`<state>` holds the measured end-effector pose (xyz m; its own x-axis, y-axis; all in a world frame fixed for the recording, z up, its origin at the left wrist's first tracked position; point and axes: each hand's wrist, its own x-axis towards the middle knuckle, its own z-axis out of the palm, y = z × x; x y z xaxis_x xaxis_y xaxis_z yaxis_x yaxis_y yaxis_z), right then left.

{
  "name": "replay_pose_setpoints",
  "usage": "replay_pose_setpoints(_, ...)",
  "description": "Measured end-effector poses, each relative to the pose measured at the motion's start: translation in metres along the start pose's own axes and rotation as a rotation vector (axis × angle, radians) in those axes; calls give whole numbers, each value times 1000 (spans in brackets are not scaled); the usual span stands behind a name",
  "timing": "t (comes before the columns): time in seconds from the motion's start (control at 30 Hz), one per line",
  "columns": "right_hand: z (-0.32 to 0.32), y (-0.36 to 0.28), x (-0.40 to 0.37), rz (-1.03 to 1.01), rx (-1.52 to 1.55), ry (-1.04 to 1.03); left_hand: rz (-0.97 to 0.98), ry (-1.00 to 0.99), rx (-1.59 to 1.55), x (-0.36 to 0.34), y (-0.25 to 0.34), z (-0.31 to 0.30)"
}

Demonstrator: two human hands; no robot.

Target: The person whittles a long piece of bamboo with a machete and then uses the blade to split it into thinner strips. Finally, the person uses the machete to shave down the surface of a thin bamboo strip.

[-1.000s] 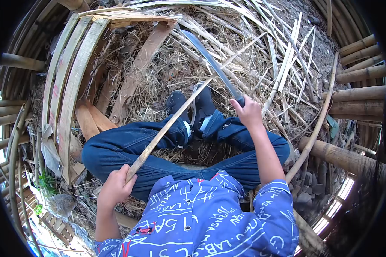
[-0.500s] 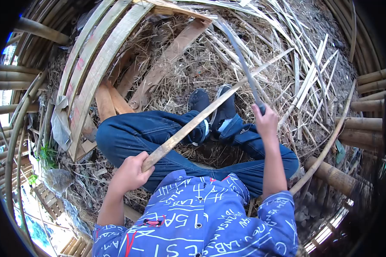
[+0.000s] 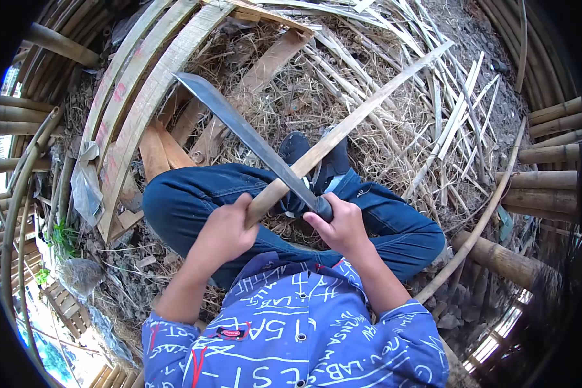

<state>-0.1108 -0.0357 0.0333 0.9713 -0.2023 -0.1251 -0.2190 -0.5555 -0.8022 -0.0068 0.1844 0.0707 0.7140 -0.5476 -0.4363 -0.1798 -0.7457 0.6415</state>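
Observation:
My left hand [image 3: 229,229] is closed round the near end of a long pale wooden stick [image 3: 349,123], which slants up to the right across my lap. In my right hand [image 3: 344,227] is the dark handle of a machete [image 3: 236,126]. Its long grey blade points up and to the left, crossing over the stick a short way beyond my left hand. Blade and stick look to be in contact at the crossing. Below them are my crossed legs in blue jeans [image 3: 181,200] and my dark shoes [image 3: 333,161].
A slatted wooden frame [image 3: 150,90] stands at the upper left. Dry straw and shavings [image 3: 271,97] cover the ground ahead, with split bamboo strips [image 3: 462,123] at the upper right. Bamboo poles [image 3: 549,181] wall both sides. A plastic sheet [image 3: 87,184] hangs by the frame.
My right hand has come down and left, drawing the machete close to my left hand; its blade has swung from pointing up to pointing up-left. The left hand and stick have shifted slightly right.

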Motion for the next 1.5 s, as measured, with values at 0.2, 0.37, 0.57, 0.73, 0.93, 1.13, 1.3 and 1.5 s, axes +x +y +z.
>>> replay_pose_setpoints(0.2,24,31,1,113,-146,13,44,-57,-82,41,-13,36)
replay_pose_setpoints(0.37,26,44,4,47,-313,2,23,-75,-29,42,-18,41)
replay_pose_setpoints(0.57,19,49,2,-25,-457,35,7,-71,39,40,-11,42)
replay_pose_setpoints(0.73,18,51,-1,-51,-472,51,7,-93,29,38,-11,42)
replay_pose_setpoints(0.93,15,54,-1,-73,-512,67,27,-80,20,38,-14,46)
replay_pose_setpoints(1.13,11,55,-2,-66,-570,60,29,-74,17,37,-15,44)
replay_pose_setpoints(1.3,8,54,-3,-74,-578,61,16,-86,7,35,-14,44)
replay_pose_setpoints(1.5,-1,60,-3,-13,-591,67,6,-62,6,33,-16,37)
